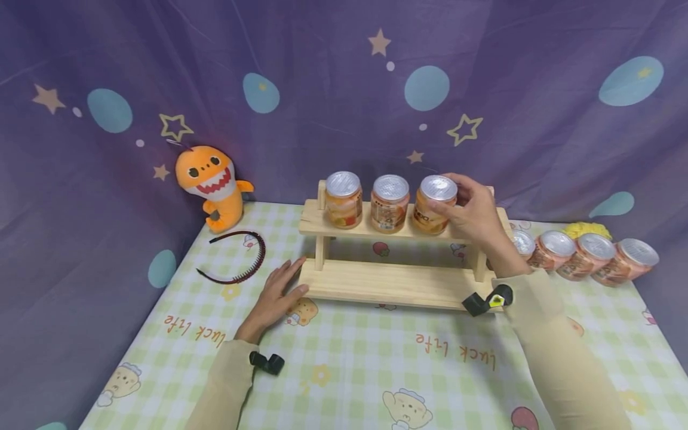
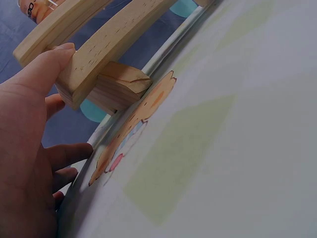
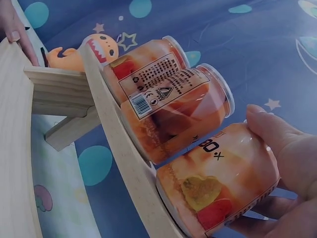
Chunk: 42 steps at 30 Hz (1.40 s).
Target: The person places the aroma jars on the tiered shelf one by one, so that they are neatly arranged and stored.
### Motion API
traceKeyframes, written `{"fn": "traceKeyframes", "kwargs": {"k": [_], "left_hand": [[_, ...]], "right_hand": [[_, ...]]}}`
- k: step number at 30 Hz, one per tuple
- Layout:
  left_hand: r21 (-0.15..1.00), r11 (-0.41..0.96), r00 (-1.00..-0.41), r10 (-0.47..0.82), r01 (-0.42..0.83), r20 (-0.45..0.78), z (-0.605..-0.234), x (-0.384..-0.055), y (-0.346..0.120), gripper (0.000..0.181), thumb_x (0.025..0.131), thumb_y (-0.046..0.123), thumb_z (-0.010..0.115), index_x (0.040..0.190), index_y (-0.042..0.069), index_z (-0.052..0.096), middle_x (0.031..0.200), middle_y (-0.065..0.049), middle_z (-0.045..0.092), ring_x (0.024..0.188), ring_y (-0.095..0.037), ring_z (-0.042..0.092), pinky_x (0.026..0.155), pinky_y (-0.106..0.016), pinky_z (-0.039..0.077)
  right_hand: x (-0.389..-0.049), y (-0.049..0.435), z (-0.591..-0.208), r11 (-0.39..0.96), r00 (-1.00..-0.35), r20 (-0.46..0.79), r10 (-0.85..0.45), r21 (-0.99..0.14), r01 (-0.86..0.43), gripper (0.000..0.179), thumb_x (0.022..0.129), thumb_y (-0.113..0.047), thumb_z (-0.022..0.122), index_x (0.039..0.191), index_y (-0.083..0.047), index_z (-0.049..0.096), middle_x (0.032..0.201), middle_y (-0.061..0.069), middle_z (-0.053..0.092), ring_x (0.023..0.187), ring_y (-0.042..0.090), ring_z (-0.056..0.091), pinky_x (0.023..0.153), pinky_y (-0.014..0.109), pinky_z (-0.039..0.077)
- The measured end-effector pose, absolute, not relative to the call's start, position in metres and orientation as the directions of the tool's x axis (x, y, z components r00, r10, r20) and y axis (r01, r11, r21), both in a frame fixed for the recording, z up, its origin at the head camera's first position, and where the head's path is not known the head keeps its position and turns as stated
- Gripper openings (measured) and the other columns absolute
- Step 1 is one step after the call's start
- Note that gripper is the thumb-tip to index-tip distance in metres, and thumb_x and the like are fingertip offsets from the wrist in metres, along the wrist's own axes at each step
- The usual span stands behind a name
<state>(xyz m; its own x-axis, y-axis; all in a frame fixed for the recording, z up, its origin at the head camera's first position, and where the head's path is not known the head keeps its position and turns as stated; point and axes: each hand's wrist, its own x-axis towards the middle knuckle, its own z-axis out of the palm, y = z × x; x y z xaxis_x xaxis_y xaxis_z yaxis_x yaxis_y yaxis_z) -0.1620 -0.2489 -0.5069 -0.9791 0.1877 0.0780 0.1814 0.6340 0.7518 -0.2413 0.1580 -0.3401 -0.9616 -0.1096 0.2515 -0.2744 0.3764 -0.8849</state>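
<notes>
My right hand (image 1: 475, 209) grips a squat orange-printed can (image 1: 428, 216) with a silver lid, thumb and fingers around its sides. That can's base is right at the top board of a two-tier wooden shelf (image 1: 398, 285), at the right end of a row. Beside it on that board stand a middle can (image 1: 389, 209) and a left can (image 1: 344, 206), all upright. My left hand (image 1: 274, 298) rests at the left end of the lower board, fingers extended. In the left wrist view its thumb (image 2: 52, 62) touches the board's end.
Several more cans (image 1: 593, 254) stand in a row right of the shelf, with a yellow fuzzy thing (image 1: 588, 230) behind them. An orange shark plush (image 1: 215, 185) and a dark toothed headband (image 1: 259, 257) are at the left. A purple curtain (image 1: 333, 77) hangs behind the checked tablecloth (image 1: 344, 370).
</notes>
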Motion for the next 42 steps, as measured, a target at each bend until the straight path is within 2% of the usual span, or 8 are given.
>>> {"fn": "traceKeyframes", "kwargs": {"k": [10, 14, 19, 22, 24, 31, 38, 42], "left_hand": [[0.748, 0.639, -0.979, 0.188, 0.179, 0.073, -0.504, -0.163, -0.248, 0.066, 0.098, 0.034, 0.06, 0.158, 0.024, 0.034, 0.164, -0.01, 0.034, 0.155, -0.042, 0.02, 0.127, -0.06, 0.005], [0.746, 0.642, -0.98, 0.188, 0.175, 0.068, -0.505, -0.163, -0.249, 0.065, 0.099, 0.035, 0.059, 0.158, 0.025, 0.033, 0.164, -0.01, 0.034, 0.155, -0.042, 0.019, 0.127, -0.061, 0.005], [0.749, 0.639, -0.98, 0.186, 0.173, 0.067, -0.507, -0.163, -0.249, 0.065, 0.099, 0.035, 0.059, 0.158, 0.025, 0.033, 0.164, -0.009, 0.034, 0.155, -0.041, 0.019, 0.127, -0.06, 0.004], [0.751, 0.636, -0.979, 0.189, 0.178, 0.072, -0.507, -0.162, -0.249, 0.065, 0.099, 0.034, 0.06, 0.158, 0.024, 0.034, 0.164, -0.009, 0.034, 0.155, -0.041, 0.019, 0.127, -0.06, 0.004], [0.751, 0.634, -0.978, 0.192, 0.183, 0.076, -0.507, -0.162, -0.248, 0.065, 0.099, 0.033, 0.06, 0.158, 0.023, 0.034, 0.164, -0.009, 0.035, 0.155, -0.041, 0.02, 0.127, -0.06, 0.004], [0.75, 0.635, -0.979, 0.191, 0.183, 0.076, -0.506, -0.162, -0.248, 0.065, 0.098, 0.033, 0.06, 0.158, 0.023, 0.034, 0.164, -0.01, 0.035, 0.155, -0.042, 0.019, 0.127, -0.061, 0.004], [0.749, 0.639, -0.98, 0.187, 0.176, 0.071, -0.506, -0.162, -0.248, 0.066, 0.098, 0.034, 0.06, 0.158, 0.023, 0.034, 0.164, -0.009, 0.035, 0.155, -0.042, 0.019, 0.127, -0.061, 0.004], [0.748, 0.639, -0.979, 0.19, 0.179, 0.073, -0.506, -0.162, -0.248, 0.065, 0.099, 0.033, 0.06, 0.158, 0.023, 0.034, 0.164, -0.01, 0.034, 0.155, -0.042, 0.019, 0.127, -0.061, 0.004]], "right_hand": [[-0.241, 0.159, -0.341, 0.383, -0.967, 0.22, -0.125, -0.889, -0.252, 0.061, 0.09, -0.011, 0.075, 0.144, 0.001, 0.049, 0.137, 0.025, 0.06, 0.097, -0.011, 0.057, 0.084, 0.003, 0.047], [-0.241, 0.158, -0.342, 0.392, -0.968, 0.199, -0.153, -0.887, -0.244, 0.065, 0.091, -0.013, 0.074, 0.147, -0.001, 0.044, 0.14, 0.024, 0.058, 0.106, -0.001, 0.057, 0.089, 0.006, 0.045], [-0.239, 0.161, -0.34, 0.403, -0.974, 0.156, -0.166, -0.89, -0.211, 0.073, 0.091, -0.017, 0.074, 0.152, -0.002, 0.035, 0.148, 0.025, 0.051, 0.133, 0.033, 0.054, 0.111, 0.037, 0.047], [-0.235, 0.166, -0.338, 0.401, -0.978, 0.14, -0.153, -0.896, -0.191, 0.076, 0.091, -0.021, 0.074, 0.153, -0.004, 0.033, 0.151, 0.026, 0.047, 0.14, 0.041, 0.047, 0.118, 0.054, 0.039], [-0.232, 0.171, -0.336, 0.398, -0.979, 0.147, -0.142, -0.897, -0.192, 0.074, 0.092, -0.021, 0.074, 0.153, -0.005, 0.034, 0.152, 0.025, 0.047, 0.14, 0.04, 0.048, 0.118, 0.05, 0.041], [-0.22, 0.19, -0.329, 0.423, -0.969, 0.225, -0.098, -0.872, -0.246, 0.067, 0.095, -0.023, 0.07, 0.151, -0.011, 0.038, 0.146, 0.02, 0.054, 0.131, 0.03, 0.057, 0.101, 0.013, 0.049], [-0.207, 0.211, -0.331, 0.425, -0.952, 0.305, -0.02, -0.859, -0.284, 0.059, 0.094, -0.019, 0.071, 0.146, -0.014, 0.045, 0.135, 0.005, 0.062, 0.112, -0.004, 0.061, 0.089, 0.004, 0.05], [-0.199, 0.223, -0.336, 0.412, -0.947, 0.32, 0.024, -0.867, -0.282, 0.056, 0.093, -0.016, 0.071, 0.144, -0.018, 0.048, 0.126, -0.013, 0.064, 0.109, -0.009, 0.06, 0.086, 0.003, 0.05]]}}
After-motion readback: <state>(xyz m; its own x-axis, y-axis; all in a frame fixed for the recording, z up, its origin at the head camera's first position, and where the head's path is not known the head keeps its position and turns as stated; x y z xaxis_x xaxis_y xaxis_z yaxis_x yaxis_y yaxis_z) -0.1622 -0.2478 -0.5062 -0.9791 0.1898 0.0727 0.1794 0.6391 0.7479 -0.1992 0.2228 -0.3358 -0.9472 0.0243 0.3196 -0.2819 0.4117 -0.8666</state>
